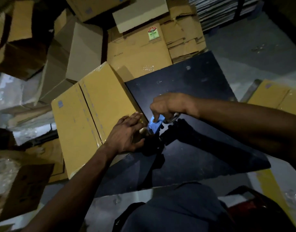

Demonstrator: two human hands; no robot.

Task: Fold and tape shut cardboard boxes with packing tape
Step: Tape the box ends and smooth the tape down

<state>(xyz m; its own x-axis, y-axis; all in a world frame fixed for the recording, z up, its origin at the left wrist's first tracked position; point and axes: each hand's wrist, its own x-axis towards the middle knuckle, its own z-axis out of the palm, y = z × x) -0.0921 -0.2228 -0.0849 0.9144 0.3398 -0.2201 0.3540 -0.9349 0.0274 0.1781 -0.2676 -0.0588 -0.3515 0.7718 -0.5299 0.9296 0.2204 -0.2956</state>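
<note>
Dim light, view from above. A closed cardboard box [92, 118] lies at the left edge of a dark tabletop [194, 91], its top flaps meeting along a centre seam, glossy tape visible at the corners. Left hand [127, 133] lies flat on the box's near right corner, fingers straight and together, pressing down at the edge. Right hand [170, 106] is curled round a blue tape dispenser [154, 123], gripping it from above; the dispenser sits just beside the left hand's fingertips, at the box's edge. The two hands are close but not touching. Behind the box, a heap of cardboard boxes [137, 52] and flattened sheets. Another yellow-brown box [271, 96] sits at far right, beyond the right forearm. Person's dark clothing fills the bottom centre.
</note>
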